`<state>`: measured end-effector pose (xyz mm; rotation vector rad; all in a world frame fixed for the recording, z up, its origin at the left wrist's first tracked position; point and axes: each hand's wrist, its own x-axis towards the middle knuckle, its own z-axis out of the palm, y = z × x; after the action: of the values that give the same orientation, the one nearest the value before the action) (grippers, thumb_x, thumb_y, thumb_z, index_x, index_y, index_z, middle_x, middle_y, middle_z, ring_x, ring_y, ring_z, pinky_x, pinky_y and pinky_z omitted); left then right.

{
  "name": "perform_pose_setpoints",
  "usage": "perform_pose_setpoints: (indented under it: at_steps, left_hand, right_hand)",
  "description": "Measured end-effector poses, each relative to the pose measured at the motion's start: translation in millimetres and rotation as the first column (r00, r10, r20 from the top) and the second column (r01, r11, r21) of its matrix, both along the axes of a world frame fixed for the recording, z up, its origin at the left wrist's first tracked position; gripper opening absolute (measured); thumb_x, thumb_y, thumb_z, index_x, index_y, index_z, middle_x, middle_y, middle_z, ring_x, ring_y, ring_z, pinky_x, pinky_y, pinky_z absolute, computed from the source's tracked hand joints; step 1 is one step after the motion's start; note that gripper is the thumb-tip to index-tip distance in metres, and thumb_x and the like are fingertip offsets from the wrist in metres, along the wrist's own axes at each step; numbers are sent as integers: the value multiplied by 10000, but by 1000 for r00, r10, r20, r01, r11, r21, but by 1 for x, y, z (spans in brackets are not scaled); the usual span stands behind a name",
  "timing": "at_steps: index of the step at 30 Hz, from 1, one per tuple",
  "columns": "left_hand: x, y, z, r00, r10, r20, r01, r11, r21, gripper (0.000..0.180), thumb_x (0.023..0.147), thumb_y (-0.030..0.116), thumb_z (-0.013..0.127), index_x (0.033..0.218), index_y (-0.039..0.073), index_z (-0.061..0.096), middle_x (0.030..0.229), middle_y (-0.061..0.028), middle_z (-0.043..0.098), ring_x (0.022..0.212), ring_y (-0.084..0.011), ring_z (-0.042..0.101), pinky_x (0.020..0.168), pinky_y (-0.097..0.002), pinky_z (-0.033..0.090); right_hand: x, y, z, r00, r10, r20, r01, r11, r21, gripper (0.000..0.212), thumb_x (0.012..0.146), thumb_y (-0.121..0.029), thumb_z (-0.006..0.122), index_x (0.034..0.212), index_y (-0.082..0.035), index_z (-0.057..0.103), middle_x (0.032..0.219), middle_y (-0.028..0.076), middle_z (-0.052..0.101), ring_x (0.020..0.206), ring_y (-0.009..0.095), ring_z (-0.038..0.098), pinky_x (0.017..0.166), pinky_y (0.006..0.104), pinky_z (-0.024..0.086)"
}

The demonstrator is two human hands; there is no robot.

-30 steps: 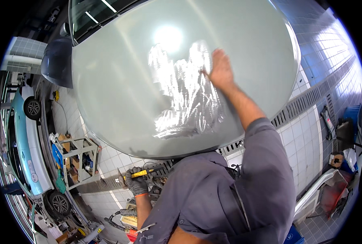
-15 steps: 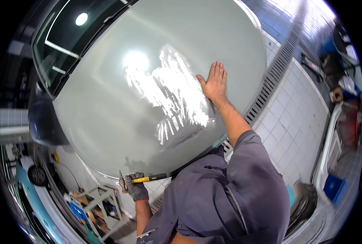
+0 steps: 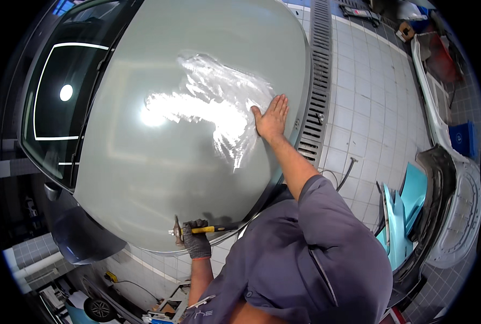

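Note:
A grey-green car hood (image 3: pixel 138 162) lies before me, with a bright, bare-looking scraped patch (image 3: pixel 219 108) in its middle. My bare right hand (image 3: pixel 272 120) rests flat on the hood at the right edge of this patch, fingers stretched out and holding nothing. In a dark work glove, my left hand (image 3: pixel 197 244) is closed round a hammer (image 3: pixel 201 230) with a yellow and black handle. The metal hammer head sticks out on the left side of the fist, close over the hood's near edge.
The windshield (image 3: pixel 62 92) is at the left, with a dark side mirror (image 3: pixel 52 191) below it. A floor grate (image 3: pixel 317 81) runs along the right of the car. Beyond it stand turquoise panels (image 3: pixel 397 216), a pale bumper (image 3: pixel 459 205) and a blue bin (image 3: pixel 462 139).
My view has turned, so the hood and floor appear rotated. My right hand still lies flat but sits nearer the patch's edge. The left hand keeps its grip on the hammer.

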<state>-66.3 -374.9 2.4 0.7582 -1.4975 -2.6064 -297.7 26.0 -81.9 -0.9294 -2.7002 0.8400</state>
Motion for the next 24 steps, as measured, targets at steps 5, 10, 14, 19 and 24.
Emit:
perform_pose_setpoints:
  at_steps: [5,10,14,19,24]
  left_hand:
    - [3,12,-2,982,-94,164,90,995,34,224,889,276,751,948,87,647,845,-56,619,865,-286,634,911,-535,528]
    - [49,15,2,963,-178,201,205,971,-122,297,950,361,645,1009,69,646,1009,-91,658,1010,-285,626,965,-527,506]
    - [55,13,18,959,-80,273,130,976,-173,331,945,392,657,1035,75,626,999,-67,644,1032,-272,608,983,-516,495]
    - [53,-37,4,970,-219,102,226,972,-67,300,967,320,654,1153,90,604,1024,-54,650,1048,-251,622,975,-473,503]
    - [24,-70,26,911,-412,-7,411,910,53,254,941,312,696,1045,85,650,933,-66,632,935,-258,605,926,-478,496]
  right_hand:
    - [77,-53,-5,982,190,15,-190,982,1,1084,973,-648,493,1543,182,90,1651,351,33,1561,448,-23,1273,514,-1]
    - [157,-132,10,679,732,62,-733,680,7,1068,905,-641,594,1511,175,267,1629,363,149,1548,473,98,1266,542,73]
    - [85,-157,47,566,825,8,-799,546,253,1042,922,-695,501,1520,137,308,1636,306,223,1550,421,156,1269,521,115]
    - [27,-203,54,734,663,-147,-604,736,306,1027,955,-720,424,1548,106,282,1657,260,212,1563,357,154,1270,505,131]
    - [79,-223,17,920,365,-140,-312,901,300,1062,950,-725,436,1573,101,198,1666,281,154,1575,360,99,1274,509,114]
